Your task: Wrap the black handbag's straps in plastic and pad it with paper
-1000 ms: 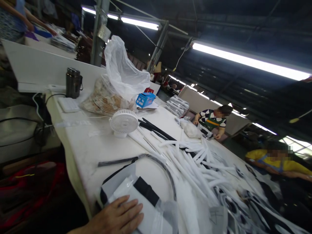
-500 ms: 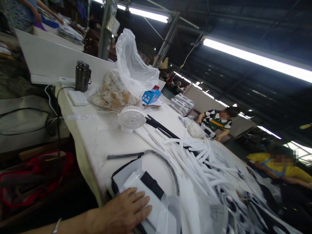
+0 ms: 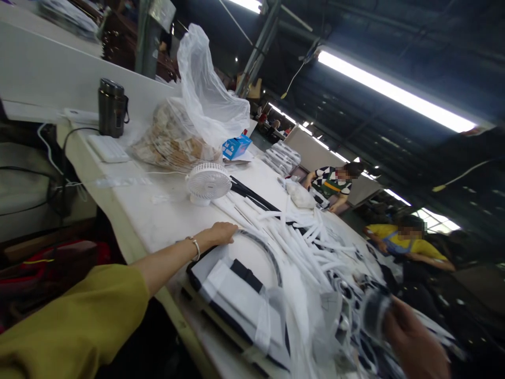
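Observation:
My left hand (image 3: 221, 232) reaches out over the white table (image 3: 165, 221), fingers curled down onto the end of a curved dark strap (image 3: 262, 243). Beside my forearm lies a flat stack of white and black fabric pieces in clear film (image 3: 236, 295). My right hand (image 3: 414, 345) is at the lower right, blurred, with its fingers closed round a dark and pale piece (image 3: 374, 314) that I cannot make out. A heap of white strips (image 3: 311, 239) covers the table between my hands.
A small white fan (image 3: 208, 182) stands behind my left hand. Farther back are a clear bag of tan pieces (image 3: 177, 145), a dark flask (image 3: 111, 108), a white slab (image 3: 107, 148) and a blue box (image 3: 235, 146). Two people (image 3: 334, 183) (image 3: 400, 241) work along the far side.
My left hand left the white fabric stack and moved forward to the curved strap. My right hand has come into view at the lower right. The view tilted down.

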Action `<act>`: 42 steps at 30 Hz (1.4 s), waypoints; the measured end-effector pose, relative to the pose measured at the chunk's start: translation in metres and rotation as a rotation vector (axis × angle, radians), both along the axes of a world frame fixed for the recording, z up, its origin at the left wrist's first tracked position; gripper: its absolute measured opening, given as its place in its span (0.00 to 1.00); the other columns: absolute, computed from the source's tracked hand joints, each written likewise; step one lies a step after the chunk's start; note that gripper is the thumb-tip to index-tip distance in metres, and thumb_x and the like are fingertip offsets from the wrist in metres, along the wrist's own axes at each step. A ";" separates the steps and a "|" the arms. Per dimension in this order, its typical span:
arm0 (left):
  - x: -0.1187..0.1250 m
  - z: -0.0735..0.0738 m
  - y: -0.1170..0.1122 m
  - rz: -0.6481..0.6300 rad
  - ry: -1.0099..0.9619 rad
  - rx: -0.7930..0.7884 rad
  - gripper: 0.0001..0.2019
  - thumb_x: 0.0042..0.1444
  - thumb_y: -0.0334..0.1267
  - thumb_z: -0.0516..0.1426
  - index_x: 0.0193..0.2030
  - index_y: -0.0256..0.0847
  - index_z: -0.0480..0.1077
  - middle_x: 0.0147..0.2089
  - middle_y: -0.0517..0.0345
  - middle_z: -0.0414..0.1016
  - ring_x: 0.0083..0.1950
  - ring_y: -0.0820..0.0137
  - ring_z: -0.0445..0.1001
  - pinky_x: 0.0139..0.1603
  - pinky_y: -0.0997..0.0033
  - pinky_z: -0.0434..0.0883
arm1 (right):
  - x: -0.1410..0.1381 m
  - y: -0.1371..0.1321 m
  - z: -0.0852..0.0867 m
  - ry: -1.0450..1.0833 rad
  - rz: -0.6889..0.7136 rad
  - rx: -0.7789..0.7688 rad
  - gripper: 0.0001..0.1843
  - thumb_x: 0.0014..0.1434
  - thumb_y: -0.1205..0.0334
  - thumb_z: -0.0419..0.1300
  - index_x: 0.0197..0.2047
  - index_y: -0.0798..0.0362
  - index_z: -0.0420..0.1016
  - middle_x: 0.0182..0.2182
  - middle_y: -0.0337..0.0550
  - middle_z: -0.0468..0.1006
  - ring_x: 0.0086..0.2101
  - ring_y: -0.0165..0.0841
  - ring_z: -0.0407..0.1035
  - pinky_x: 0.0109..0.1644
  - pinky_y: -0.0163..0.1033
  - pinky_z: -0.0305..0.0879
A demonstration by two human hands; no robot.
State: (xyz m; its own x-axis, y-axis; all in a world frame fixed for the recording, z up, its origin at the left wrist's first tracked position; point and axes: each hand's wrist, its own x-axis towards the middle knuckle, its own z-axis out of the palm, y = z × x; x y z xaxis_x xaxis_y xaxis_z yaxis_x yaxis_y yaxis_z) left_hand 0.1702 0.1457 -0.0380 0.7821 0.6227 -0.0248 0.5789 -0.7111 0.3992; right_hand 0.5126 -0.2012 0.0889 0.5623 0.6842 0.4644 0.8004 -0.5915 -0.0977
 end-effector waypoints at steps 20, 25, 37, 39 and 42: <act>-0.028 -0.017 0.010 0.031 -0.101 -0.094 0.17 0.61 0.34 0.50 0.56 0.41 0.68 0.58 0.47 0.73 0.56 0.60 0.74 0.53 0.63 0.71 | -0.192 0.277 -0.129 0.123 0.683 -0.501 0.12 0.58 0.70 0.58 0.44 0.49 0.75 0.45 0.46 0.76 0.46 0.38 0.71 0.45 0.38 0.62; -0.008 -0.036 0.013 -0.009 -0.187 -0.089 0.14 0.59 0.38 0.56 0.52 0.41 0.70 0.53 0.49 0.76 0.56 0.59 0.73 0.55 0.64 0.69 | -0.184 0.285 -0.143 0.161 0.664 -0.430 0.19 0.58 0.71 0.56 0.54 0.54 0.69 0.45 0.49 0.76 0.46 0.39 0.71 0.51 0.40 0.64; 0.003 -0.044 0.014 0.031 -0.141 -0.049 0.13 0.56 0.40 0.57 0.46 0.39 0.71 0.48 0.48 0.78 0.51 0.57 0.75 0.53 0.63 0.70 | -0.183 0.294 -0.155 0.235 0.729 -0.437 0.20 0.60 0.70 0.57 0.56 0.51 0.71 0.45 0.48 0.74 0.47 0.38 0.69 0.53 0.40 0.63; 0.004 -0.041 0.011 0.036 -0.115 -0.031 0.13 0.56 0.39 0.57 0.47 0.38 0.71 0.49 0.48 0.78 0.51 0.57 0.74 0.53 0.63 0.69 | -0.186 0.293 -0.152 0.250 0.726 -0.433 0.18 0.60 0.69 0.58 0.54 0.51 0.72 0.44 0.47 0.74 0.46 0.37 0.69 0.53 0.39 0.63; 0.007 -0.037 0.007 0.050 -0.069 -0.010 0.12 0.56 0.36 0.56 0.47 0.38 0.71 0.48 0.47 0.78 0.51 0.57 0.75 0.51 0.62 0.70 | -0.191 0.292 -0.146 0.266 0.694 -0.428 0.14 0.60 0.68 0.58 0.50 0.50 0.75 0.43 0.45 0.75 0.46 0.37 0.69 0.52 0.39 0.63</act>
